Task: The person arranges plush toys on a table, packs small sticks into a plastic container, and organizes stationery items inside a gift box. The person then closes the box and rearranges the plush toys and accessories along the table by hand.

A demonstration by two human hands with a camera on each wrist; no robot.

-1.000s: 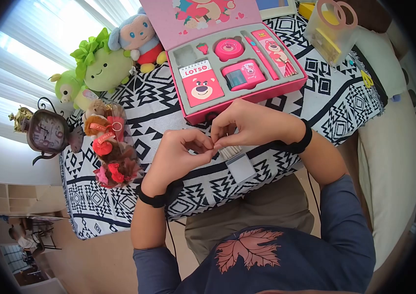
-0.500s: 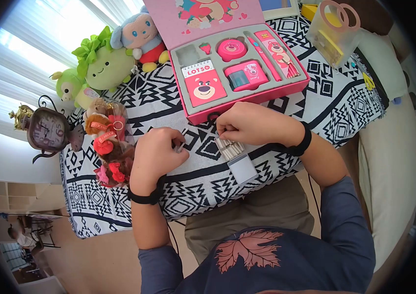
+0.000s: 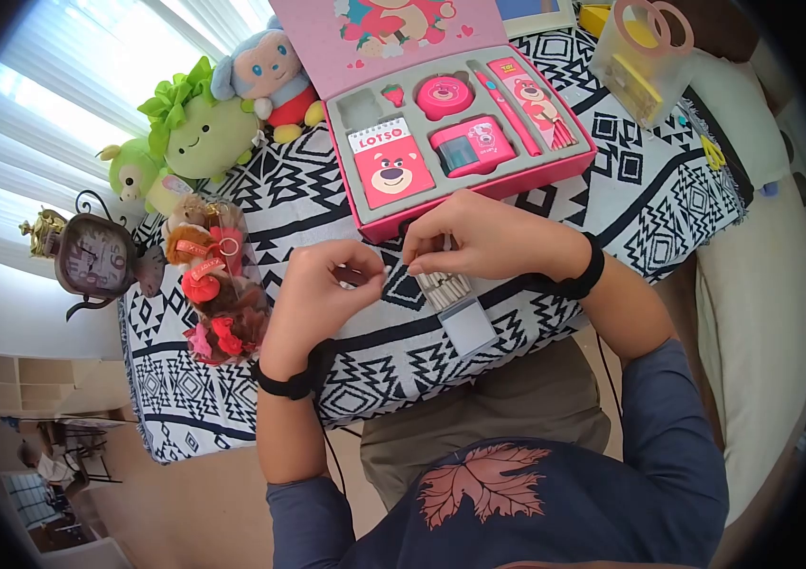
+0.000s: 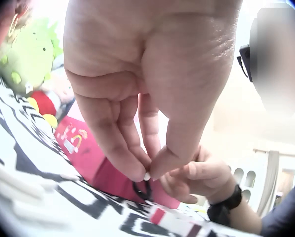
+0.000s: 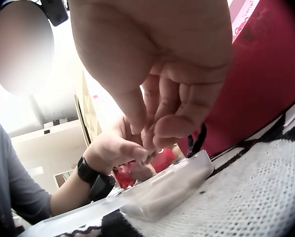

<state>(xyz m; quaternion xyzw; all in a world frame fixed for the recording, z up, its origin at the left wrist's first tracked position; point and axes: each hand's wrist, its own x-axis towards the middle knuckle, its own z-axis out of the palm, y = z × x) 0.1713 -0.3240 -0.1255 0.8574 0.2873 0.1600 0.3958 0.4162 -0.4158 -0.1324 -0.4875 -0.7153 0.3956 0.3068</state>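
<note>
Patterned tablecloth (image 3: 611, 180), black on white, draped over the table edge. Open pink stationery gift box (image 3: 464, 142) beyond both hands, tray items seated in their recesses. Row of plush toys (image 3: 203, 123) and cellophane-wrapped bouquet (image 3: 218, 284) on the left side; ornate clock (image 3: 90, 256) at the far left edge.

Left hand (image 3: 322, 294) and right hand (image 3: 474, 237) close together, not touching, just above the cloth. Left thumb and forefinger pinched on a tiny pale piece (image 4: 147, 176), too small to identify. Right fingers (image 5: 172, 126) curled directly over the small clear case (image 3: 450, 294); contents of that grip not discernible. Case resting on the cloth near the table edge, lid swung open toward the person, row of thin pale sticks (image 3: 443, 282) inside.

Risks, as judged: slip of the pinched piece onto the busy pattern, hard to find again; knock from either wrist against the light, open case, spilling sticks onto the lap; snag of a wrist strap on the gift box rim.
</note>
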